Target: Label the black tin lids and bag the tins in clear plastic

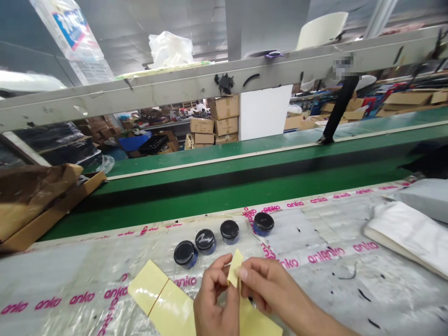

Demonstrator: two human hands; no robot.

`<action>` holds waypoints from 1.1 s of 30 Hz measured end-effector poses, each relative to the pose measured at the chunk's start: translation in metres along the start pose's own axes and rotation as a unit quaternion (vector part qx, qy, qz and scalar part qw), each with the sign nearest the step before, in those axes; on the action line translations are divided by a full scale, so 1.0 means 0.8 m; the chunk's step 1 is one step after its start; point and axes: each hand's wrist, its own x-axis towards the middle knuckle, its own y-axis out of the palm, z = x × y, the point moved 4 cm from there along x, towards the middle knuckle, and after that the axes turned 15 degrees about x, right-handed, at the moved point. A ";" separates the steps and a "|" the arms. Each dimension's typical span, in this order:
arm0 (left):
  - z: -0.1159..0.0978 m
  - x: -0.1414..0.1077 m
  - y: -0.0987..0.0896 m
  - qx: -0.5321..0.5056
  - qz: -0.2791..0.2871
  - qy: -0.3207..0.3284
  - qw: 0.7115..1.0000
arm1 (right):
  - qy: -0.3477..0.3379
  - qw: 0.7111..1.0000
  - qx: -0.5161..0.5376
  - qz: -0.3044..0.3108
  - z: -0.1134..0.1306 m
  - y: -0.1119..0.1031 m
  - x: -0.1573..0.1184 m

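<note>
Near the front of the table, my left hand [214,295] and my right hand [269,284] are close together, both closed on a small yellow paper slip [235,269]. The slip stands upright and looks bent or folded between the fingertips. Under and beside the hands lie glossy yellow sheets [170,305], one with a brown line across it; my hands cover part of them. Just beyond my fingers, several small round jars with black lids stand in a slanting row, from the nearest jar [185,253] to the rightmost jar [263,223].
Plastic film with pink "anko" print covers the table [80,270]. Behind it runs a green conveyor belt [196,196], with a metal rail [182,81] above. A cardboard box [70,205] sits at left, a white padded stack [409,235] at right. A bottle [75,37] stands on the rail.
</note>
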 end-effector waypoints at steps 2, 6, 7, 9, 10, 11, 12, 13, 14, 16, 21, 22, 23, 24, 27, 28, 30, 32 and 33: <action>-0.003 -0.002 0.000 0.070 -0.007 0.039 0.997 | 0.000 0.999 0.039 0.005 -0.002 0.005 0.004; -0.002 -0.006 -0.002 0.087 0.020 0.088 0.992 | -0.009 0.996 0.088 -0.001 0.007 0.008 0.003; -0.001 -0.006 -0.003 0.076 0.038 0.089 0.992 | -0.001 0.995 0.099 0.000 0.011 0.008 0.002; 0.001 -0.006 -0.003 0.026 0.076 0.087 0.993 | 0.031 0.994 0.107 0.016 0.018 0.007 -0.001; 0.001 -0.005 -0.004 -0.008 0.090 0.085 0.992 | 0.046 0.993 0.103 0.031 0.020 0.007 -0.003; 0.001 -0.003 -0.005 -0.037 0.097 0.080 0.991 | 0.055 0.993 0.096 0.044 0.023 0.005 -0.004; 0.001 0.000 -0.005 -0.052 0.097 0.070 0.992 | 0.059 0.993 0.089 0.055 0.025 0.003 -0.004; 0.001 0.004 -0.006 -0.052 0.091 0.053 0.993 | 0.060 0.993 0.081 0.061 0.026 0.001 -0.005; 0.002 0.007 -0.006 -0.043 0.086 0.031 0.995 | 0.058 0.994 0.074 0.062 0.027 -0.001 -0.005; 0.002 0.011 -0.001 -0.036 0.101 -0.018 0.994 | 0.052 0.995 0.065 0.057 0.026 -0.006 -0.007; -0.005 0.010 0.010 -0.101 0.146 -0.103 0.979 | 0.004 0.996 0.058 0.068 0.022 -0.012 -0.012; -0.007 0.009 0.009 -0.097 0.138 -0.111 0.979 | -0.003 0.996 0.049 0.070 0.021 -0.013 -0.013; -0.010 0.008 0.008 -0.087 0.131 -0.114 0.981 | -0.012 0.997 0.038 0.067 0.021 -0.014 -0.013; -0.012 0.007 0.007 -0.074 0.126 -0.115 0.983 | -0.020 0.998 0.027 0.059 0.021 -0.015 -0.014; -0.017 0.005 0.005 -0.027 0.113 -0.106 0.988 | -0.042 0.999 0.001 0.031 0.022 -0.018 -0.016; -0.018 0.004 0.004 -0.019 0.109 -0.102 0.989 | -0.045 0.999 -0.006 0.024 0.023 -0.018 -0.017; -0.016 0.003 0.004 -0.026 0.110 -0.102 0.988 | -0.052 0.998 -0.028 0.019 0.025 -0.019 -0.019; -0.011 0.002 0.005 -0.052 0.112 -0.112 0.986 | -0.059 0.996 -0.058 0.024 0.026 -0.019 -0.021; -0.009 0.002 0.006 -0.062 0.113 -0.116 0.985 | -0.061 0.995 -0.073 0.028 0.027 -0.019 -0.022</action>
